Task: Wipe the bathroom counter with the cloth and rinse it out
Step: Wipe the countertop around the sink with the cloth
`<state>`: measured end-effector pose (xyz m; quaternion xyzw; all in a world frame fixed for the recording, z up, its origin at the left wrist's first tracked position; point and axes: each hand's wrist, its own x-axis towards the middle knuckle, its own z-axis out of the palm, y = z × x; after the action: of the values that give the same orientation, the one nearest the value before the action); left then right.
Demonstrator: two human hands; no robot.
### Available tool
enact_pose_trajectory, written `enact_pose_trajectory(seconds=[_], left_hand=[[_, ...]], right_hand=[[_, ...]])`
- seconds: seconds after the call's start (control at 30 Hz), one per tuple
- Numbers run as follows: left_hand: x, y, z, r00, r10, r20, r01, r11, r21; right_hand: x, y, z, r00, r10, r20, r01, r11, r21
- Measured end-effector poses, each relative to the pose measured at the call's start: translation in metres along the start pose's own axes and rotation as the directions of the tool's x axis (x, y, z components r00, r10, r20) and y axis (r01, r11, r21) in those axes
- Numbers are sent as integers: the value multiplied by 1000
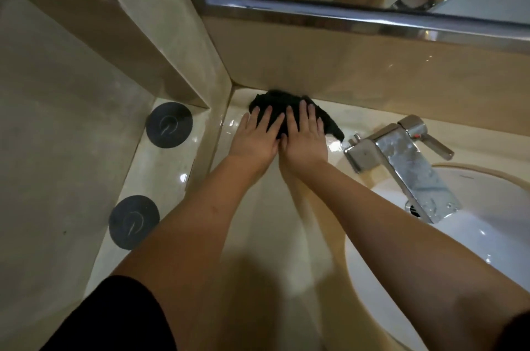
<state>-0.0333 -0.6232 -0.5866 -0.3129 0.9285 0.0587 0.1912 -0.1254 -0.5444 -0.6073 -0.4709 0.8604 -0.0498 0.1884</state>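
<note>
The cloth point(275, 105) is black fabric, matt, soft and crumpled. Under it the table point(269, 207) is a cream, stone-like slab, smooth and glossy, with bright glints near the cloth. The faucet point(401, 155) is polished chrome metal, its flat spout dulled by pale spots. The basin point(473, 236) is white, glossy ceramic. The mirror frame point(344, 13) is shiny metal, and the beige wall tiles point(315, 63) are smooth with a soft sheen. Two round discs point(169, 124) look matt dark grey; their material is unclear.
</note>
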Motion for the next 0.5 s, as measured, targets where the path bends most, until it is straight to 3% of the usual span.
enact_pose_trajectory(seconds=[0.1,0.27,0.5], left_hand=[[-1,-18,0,999,-46,-15,46,999,1],[-9,-33,-4,991,-133,-4,132,977,170],[-24,-24,-3,975,-214,61,197,959,204]], right_hand=[[14,-14,0,998,-61,0,61,998,-24],[32,-41,1,980,-198,29,199,978,-59],[31,-47,1,949,-293,113,303,950,-80]])
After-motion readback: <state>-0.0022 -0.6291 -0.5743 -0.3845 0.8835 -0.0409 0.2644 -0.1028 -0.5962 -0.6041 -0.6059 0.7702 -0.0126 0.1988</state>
